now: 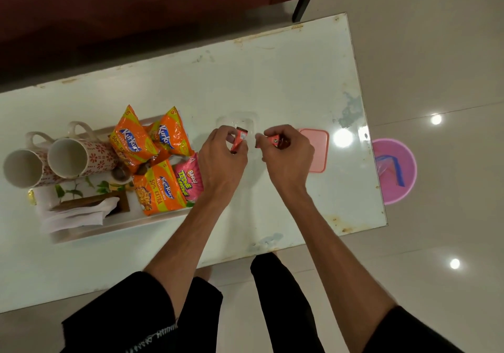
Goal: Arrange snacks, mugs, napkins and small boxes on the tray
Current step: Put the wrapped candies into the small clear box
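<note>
White and glossy, the surface (pixel 272 80) carries a pale tray (pixel 114 228) at its left side. Two mugs (pixel 54 159) with a red flower pattern lie on their sides at the tray's far left, mouths turned toward the camera, touching one another. Just in front of them a stack of white napkins (pixel 76 215) rests against a brown holder (pixel 92 202). To the right lie three orange snack packets (pixel 152 162) printed "Kurkure"; "50% EXTRA" reads clearly on the nearest one, and two show a "5" in a corner. A pink packet (pixel 189 179) marked "BINGO! Tedhe Medhe" lies beside the nearest orange one, at the tray's right end. Right of the tray, the left hand (pixel 222 156) pinches a small red box (pixel 238 140) between thumb and fingers, held upright; its print is too small to read. Close beside it the right hand (pixel 289 152) is closed around another small red box (pixel 275 141), which peeps out near the thumb. Both hands sit over a clear plastic container (pixel 237 123) that is hard to make out. A pink lid (pixel 317 148) lies flat on the surface just right of the right hand. Beyond the surface's right edge, a pink tub (pixel 398 170) stands on the floor.
</note>
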